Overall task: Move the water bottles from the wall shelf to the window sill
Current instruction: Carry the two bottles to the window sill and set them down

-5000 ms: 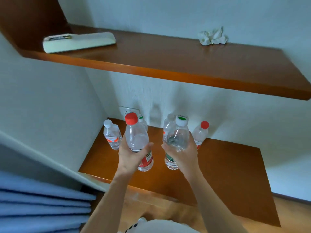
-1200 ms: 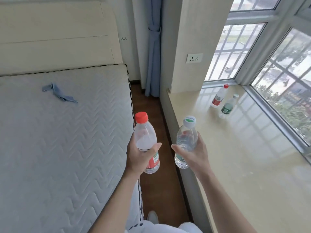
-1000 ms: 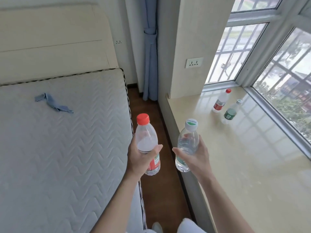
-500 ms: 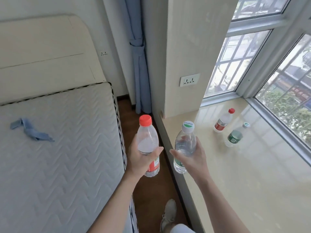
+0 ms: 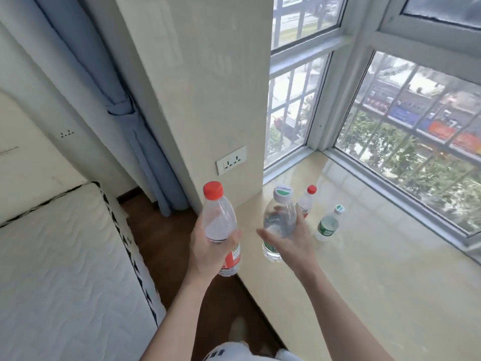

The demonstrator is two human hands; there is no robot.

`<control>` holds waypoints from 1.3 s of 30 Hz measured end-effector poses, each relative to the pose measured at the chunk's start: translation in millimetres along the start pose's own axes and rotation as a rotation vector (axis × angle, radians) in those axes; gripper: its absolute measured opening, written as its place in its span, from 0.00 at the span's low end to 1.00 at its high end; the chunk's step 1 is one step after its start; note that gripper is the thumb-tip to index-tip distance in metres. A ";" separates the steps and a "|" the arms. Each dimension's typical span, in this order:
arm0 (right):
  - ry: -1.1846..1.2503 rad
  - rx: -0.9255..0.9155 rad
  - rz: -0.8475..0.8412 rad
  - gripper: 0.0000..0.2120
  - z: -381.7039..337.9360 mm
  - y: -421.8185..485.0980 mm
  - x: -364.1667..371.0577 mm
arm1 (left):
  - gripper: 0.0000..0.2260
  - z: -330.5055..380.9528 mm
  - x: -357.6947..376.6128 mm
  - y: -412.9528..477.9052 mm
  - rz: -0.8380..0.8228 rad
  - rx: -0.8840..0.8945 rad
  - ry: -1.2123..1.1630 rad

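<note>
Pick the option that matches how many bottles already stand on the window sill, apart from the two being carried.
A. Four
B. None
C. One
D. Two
D: on the window sill stand a red-capped bottle and a green-labelled bottle, while the left hand and right hand each carry another.

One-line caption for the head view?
Left hand holds a red-capped bottle, right hand a white-capped bottle, nearing two bottles on the sill.
</note>
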State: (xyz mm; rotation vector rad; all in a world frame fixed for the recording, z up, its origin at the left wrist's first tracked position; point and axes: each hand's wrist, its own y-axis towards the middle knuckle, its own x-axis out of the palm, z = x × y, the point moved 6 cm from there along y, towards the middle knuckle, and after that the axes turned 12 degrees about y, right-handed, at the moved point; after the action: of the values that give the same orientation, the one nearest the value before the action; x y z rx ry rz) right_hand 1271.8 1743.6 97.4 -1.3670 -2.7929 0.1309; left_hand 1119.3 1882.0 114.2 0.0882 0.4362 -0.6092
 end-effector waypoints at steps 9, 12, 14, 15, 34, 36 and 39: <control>0.046 0.073 0.487 0.31 23.9 -1.7 -103.0 | 0.25 30.9 109.5 57.4 -0.396 0.142 0.041; 0.049 0.092 0.658 0.24 34.8 -23.9 -137.4 | 0.24 42.5 147.0 57.1 -0.585 0.247 0.007; 0.062 0.099 0.753 0.25 39.7 -40.3 -155.6 | 0.26 43.2 171.7 51.9 -0.724 0.280 0.025; 0.073 0.103 0.799 0.25 43.1 -48.5 -163.8 | 0.27 41.8 184.3 48.6 -0.777 0.289 0.043; 0.124 0.220 1.028 0.28 219.0 -73.8 -287.2 | 0.25 -52.7 413.0 0.3 -1.089 0.092 0.158; 0.126 0.230 1.029 0.28 246.5 -67.8 -300.8 | 0.26 -67.9 439.4 2.1 -1.083 0.113 0.184; 0.116 0.200 1.026 0.29 280.4 -53.3 -322.4 | 0.25 -87.9 478.6 9.9 -1.034 0.173 0.182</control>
State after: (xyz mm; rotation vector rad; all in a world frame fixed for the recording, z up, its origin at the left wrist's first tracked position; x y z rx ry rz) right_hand 1409.9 1439.0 -173.8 -2.4482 -1.6596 0.3130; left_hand 1442.9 1652.4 -167.6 0.0786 0.5966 -1.6666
